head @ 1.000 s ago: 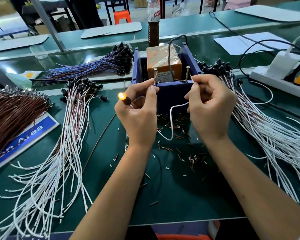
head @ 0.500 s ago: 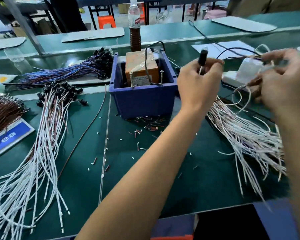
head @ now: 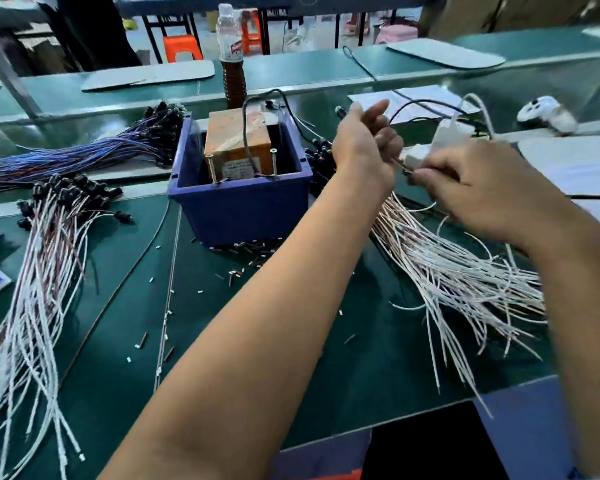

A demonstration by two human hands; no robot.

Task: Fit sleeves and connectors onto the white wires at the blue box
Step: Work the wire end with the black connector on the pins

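The blue box [head: 243, 213] stands mid-table and holds an orange transformer block [head: 238, 140] with two upright screws. My left hand [head: 364, 147] is raised to the right of the box, its fingers closed around a thin wire with a black connector end poking out above. My right hand [head: 482, 188] meets it from the right, pinching the same wire's end at its fingertips. A fan of white wires [head: 465, 271] lies under both hands on the right. A second pile of white wires with black connectors [head: 49, 237] lies on the left.
Small cut sleeve pieces [head: 243, 251] litter the green mat [head: 222, 341] in front of the box. Blue-purple wires [head: 84, 154] lie back left. A bottle [head: 232, 64] stands behind the box; a white power strip [head: 444, 140] and papers sit back right.
Both hands left the front of the box and moved right to the wire pile. The lit lamp piece from a second ago is gone from view. The hands now meet on one wire.
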